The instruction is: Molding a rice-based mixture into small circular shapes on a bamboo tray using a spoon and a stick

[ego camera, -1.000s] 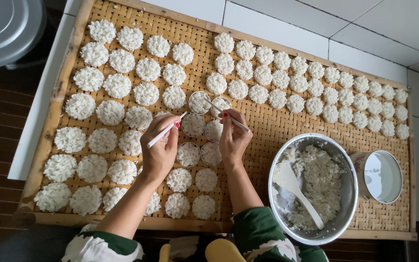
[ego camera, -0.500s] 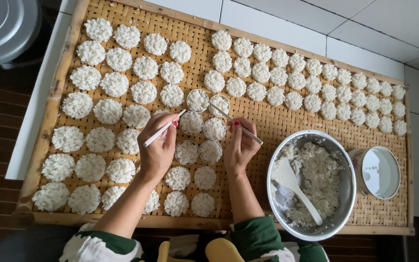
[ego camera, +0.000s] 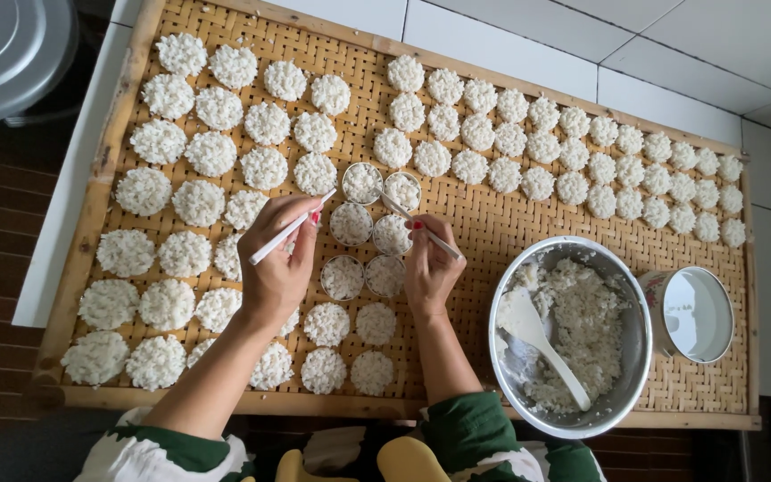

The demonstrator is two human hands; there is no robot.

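Observation:
My left hand grips a white stick whose tip points at a metal ring mould filled with rice. My right hand holds a second stick reaching toward another rice-filled ring. Several more filled rings lie between my hands on the woven bamboo tray. Round white rice cakes cover the tray in rows on the left and along the back right.
A steel bowl of loose rice with a white spatula stands at the tray's front right. A white cup sits beside it. A grey lid lies off the tray at top left.
Both hands have drawn slightly nearer to me and lower on the tray, the sticks still pointing at the ring moulds. The view has shifted a little.

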